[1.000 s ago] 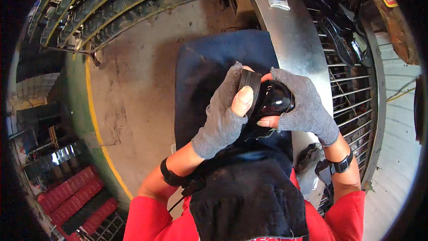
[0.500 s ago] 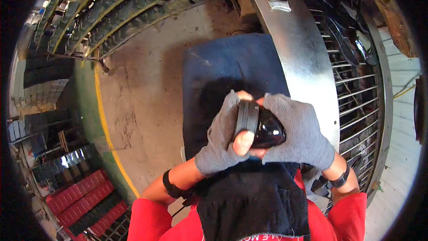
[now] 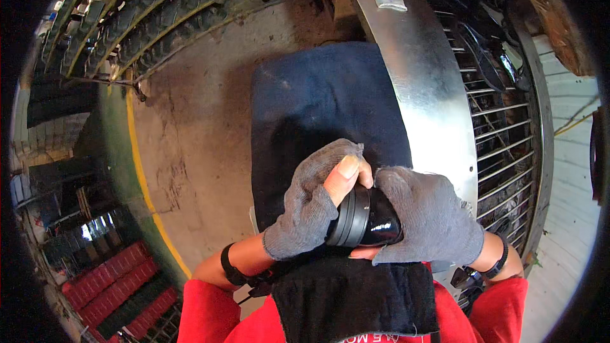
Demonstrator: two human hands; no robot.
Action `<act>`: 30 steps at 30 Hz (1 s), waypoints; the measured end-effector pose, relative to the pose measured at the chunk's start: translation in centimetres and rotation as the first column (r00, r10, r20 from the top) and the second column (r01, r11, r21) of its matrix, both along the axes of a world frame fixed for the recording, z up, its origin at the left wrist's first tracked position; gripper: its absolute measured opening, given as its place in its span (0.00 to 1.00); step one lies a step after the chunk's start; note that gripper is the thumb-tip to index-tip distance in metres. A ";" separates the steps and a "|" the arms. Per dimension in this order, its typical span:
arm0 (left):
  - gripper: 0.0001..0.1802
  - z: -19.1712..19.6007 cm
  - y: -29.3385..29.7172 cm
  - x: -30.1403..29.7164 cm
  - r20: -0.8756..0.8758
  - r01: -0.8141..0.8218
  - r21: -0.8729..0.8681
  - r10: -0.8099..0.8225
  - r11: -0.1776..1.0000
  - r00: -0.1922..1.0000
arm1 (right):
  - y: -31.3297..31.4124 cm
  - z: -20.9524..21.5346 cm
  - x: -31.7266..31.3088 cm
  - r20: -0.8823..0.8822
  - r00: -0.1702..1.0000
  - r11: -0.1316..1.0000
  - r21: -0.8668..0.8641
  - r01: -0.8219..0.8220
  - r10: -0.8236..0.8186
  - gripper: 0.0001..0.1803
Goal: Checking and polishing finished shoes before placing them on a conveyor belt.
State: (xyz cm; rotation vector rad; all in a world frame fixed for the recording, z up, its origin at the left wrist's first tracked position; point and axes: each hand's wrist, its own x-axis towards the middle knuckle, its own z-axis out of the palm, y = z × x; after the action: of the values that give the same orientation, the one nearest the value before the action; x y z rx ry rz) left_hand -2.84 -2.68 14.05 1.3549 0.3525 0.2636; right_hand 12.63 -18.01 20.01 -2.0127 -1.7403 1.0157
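Observation:
Between my two hands is a glossy black rounded piece with a dark grey ridged band on its left side; its exact kind I cannot make out. My left hand, in a grey glove with bare fingertips, is closed on the banded side, thumb over the top edge. Wrapped round the glossy side is my right hand, gloved the same way, covering much of it. The piece is tilted, held above a black cloth at my front. Beyond my hands lies a surface covered in dark blue cloth.
To the right runs a shiny metal counter, with a rack of metal bars beside it. Shelves of dark moulded pieces stand at the far left. Red ridged pieces are stacked lower left. A yellow line crosses the floor.
The piece has come lower and nearer my body, and its tilt has changed. My left thumb has shifted from its near side up to the top edge. Both hands still hold it.

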 end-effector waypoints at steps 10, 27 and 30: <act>0.28 -1.4 -0.7 -0.9 -0.008 -0.009 -0.157 0.008 0.987 1.000 | -1.2 -2.8 -1.3 0.019 0.999 0.952 0.304 0.025 -0.032 0.53; 0.25 -1.5 0.5 1.8 0.052 -0.346 -0.181 0.361 0.921 0.931 | 4.5 -6.9 -2.7 -0.839 0.098 0.427 -0.168 0.888 -0.535 0.42; 0.18 1.3 3.2 -0.1 0.258 -0.296 0.167 0.248 0.940 0.934 | 6.1 -2.0 0.4 -0.836 0.495 0.753 0.163 0.637 -0.238 0.37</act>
State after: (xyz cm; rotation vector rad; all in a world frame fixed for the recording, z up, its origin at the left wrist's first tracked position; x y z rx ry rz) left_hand -2.97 0.55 15.38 1.4569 0.3221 0.7027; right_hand 13.03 -11.95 18.05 -1.2690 -0.7746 0.9448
